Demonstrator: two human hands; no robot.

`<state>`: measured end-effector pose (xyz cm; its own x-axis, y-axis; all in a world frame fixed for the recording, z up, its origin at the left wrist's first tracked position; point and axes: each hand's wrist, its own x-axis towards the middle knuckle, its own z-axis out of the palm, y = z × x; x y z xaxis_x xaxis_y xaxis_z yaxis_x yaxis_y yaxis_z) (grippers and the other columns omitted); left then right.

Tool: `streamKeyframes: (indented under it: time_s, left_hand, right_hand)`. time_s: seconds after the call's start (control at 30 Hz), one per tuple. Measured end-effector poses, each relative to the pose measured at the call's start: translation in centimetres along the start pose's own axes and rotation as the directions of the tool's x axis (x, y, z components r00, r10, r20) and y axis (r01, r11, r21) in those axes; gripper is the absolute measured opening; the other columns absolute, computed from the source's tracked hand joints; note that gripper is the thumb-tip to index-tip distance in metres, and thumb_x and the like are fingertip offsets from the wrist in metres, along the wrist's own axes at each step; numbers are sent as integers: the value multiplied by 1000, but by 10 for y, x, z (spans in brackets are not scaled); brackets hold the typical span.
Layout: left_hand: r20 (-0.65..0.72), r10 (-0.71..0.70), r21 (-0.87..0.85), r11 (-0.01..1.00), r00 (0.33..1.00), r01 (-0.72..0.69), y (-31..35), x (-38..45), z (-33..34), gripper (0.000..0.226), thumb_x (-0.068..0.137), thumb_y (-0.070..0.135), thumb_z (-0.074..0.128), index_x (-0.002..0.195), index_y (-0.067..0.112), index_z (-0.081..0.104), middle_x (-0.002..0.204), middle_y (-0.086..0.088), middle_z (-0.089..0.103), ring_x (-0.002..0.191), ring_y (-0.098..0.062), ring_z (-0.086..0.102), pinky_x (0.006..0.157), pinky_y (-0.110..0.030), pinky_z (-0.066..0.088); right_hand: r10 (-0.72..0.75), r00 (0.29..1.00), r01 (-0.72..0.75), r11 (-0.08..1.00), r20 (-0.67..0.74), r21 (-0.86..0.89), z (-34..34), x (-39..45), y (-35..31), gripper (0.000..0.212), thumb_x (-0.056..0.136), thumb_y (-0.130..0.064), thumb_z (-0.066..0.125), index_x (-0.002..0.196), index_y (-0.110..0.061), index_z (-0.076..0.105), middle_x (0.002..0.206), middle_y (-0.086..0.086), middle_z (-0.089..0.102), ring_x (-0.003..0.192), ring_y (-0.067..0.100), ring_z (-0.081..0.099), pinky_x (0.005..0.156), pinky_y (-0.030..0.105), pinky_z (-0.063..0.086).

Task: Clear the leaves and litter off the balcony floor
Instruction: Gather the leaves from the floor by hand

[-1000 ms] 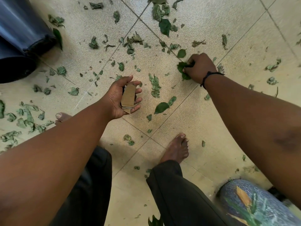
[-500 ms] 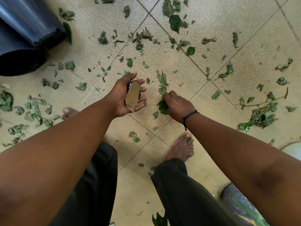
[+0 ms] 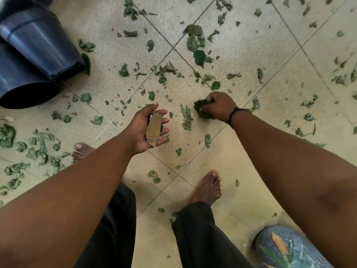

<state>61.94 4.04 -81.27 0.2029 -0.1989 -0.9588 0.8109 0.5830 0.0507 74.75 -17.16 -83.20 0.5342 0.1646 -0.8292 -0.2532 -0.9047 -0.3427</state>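
Note:
Green leaves, whole and torn, lie scattered over the beige tiled floor [image 3: 241, 45], thickest at the far middle [image 3: 196, 42] and at the left edge [image 3: 38, 149]. My left hand [image 3: 146, 128] is palm up, fingers curled round a folded piece of brown cardboard [image 3: 154, 126]. My right hand [image 3: 218, 105] is down at the floor, fingers closed on a bunch of green leaves [image 3: 201, 111]. A wilted leaf cluster [image 3: 187, 118] lies on the tile between the two hands.
Two dark blue-black buckets [image 3: 38, 49] lie at the upper left. A blue patterned pot or sack [image 3: 289, 248] sits at the lower right. My bare feet [image 3: 207, 188] stand on the tiles below the hands, dark trouser legs beneath.
My right hand has moved away from beside the left hand, up and to the right, still gripping leaves. The left hand keeps the cardboard and has hardly shifted.

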Motion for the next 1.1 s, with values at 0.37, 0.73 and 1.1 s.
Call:
streamKeyframes:
  time_s: [0.37, 0.73, 1.1]
  left_hand:
    - [42, 37, 23, 999, 998, -38, 39, 13, -11, 38, 90, 57, 53, 98, 24, 71, 89, 3, 69, 78, -20, 62, 81, -36, 50]
    - [75, 37, -8, 999, 996, -37, 45, 12, -53, 37, 87, 58, 57, 95, 26, 73, 92, 3, 68, 77, -19, 63, 79, -37, 49]
    - [138, 1, 0, 1000, 990, -1, 15, 25, -56, 35, 88, 57, 57, 97, 26, 71, 89, 5, 67, 73, -18, 60, 71, -32, 50]
  right_hand:
    - [78, 957, -148, 960, -280, -237, -30, 43, -4, 47, 83, -13, 72, 124, -8, 50, 122, 19, 56, 109, 35, 55, 88, 42, 50]
    - [278, 961, -278, 960, -7, 27, 6, -21, 11, 18, 85, -8, 70, 99, -10, 59, 89, 3, 54, 80, 15, 50, 61, 22, 38]
    - [359, 905, -396, 908, -228, -140, 77, -34, 54, 31, 89, -12, 62, 118, -7, 52, 106, 16, 61, 92, 31, 56, 72, 35, 46]
